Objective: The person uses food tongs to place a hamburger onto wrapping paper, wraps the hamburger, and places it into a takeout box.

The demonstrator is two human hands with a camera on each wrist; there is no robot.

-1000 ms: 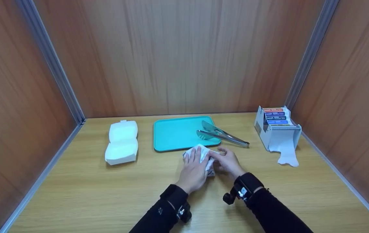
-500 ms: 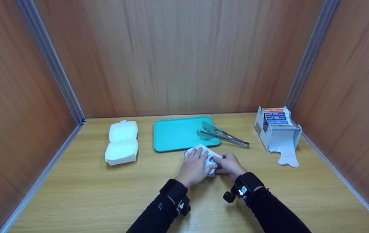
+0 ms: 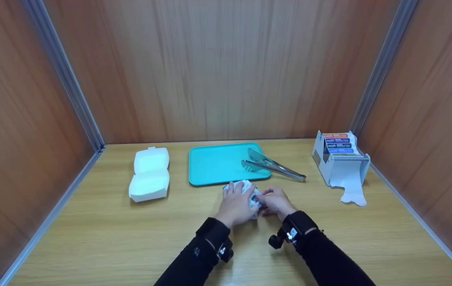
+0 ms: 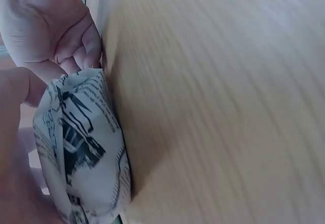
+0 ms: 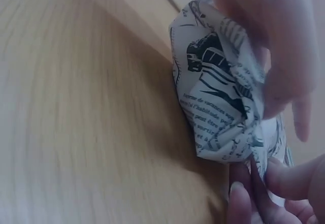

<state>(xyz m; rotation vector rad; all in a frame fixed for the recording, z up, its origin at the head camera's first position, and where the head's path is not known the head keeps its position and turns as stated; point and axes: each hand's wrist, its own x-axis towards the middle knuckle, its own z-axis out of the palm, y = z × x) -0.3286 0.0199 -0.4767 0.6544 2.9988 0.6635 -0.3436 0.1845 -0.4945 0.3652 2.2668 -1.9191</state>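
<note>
A small packet [image 3: 246, 186] wrapped in white paper with black printed text and drawings lies on the table in front of the tray. What is inside the wrapping is hidden. My left hand [image 3: 234, 208] rests on top of the packet with fingers spread across it. At the packet's right end, my right hand [image 3: 278, 202] pinches the folded paper between thumb and fingers, as the right wrist view shows. Print and creases on the wrapper [image 5: 213, 97] face that camera. In the left wrist view the packet [image 4: 91, 148] stands out between both hands.
Behind the hands lies a turquoise tray [image 3: 218, 163], with metal tongs [image 3: 277, 167] across its right corner. An open white clamshell box [image 3: 150, 174] sits at left. At right stands a dispenser [image 3: 345, 167] with a paper strip hanging out. Wood panels [image 3: 226, 79] enclose the table.
The right hand has closed in on the packet's right end and folded the loose paper inward, so the packet looks narrower. The left hand has stayed on top, shifting slightly.
</note>
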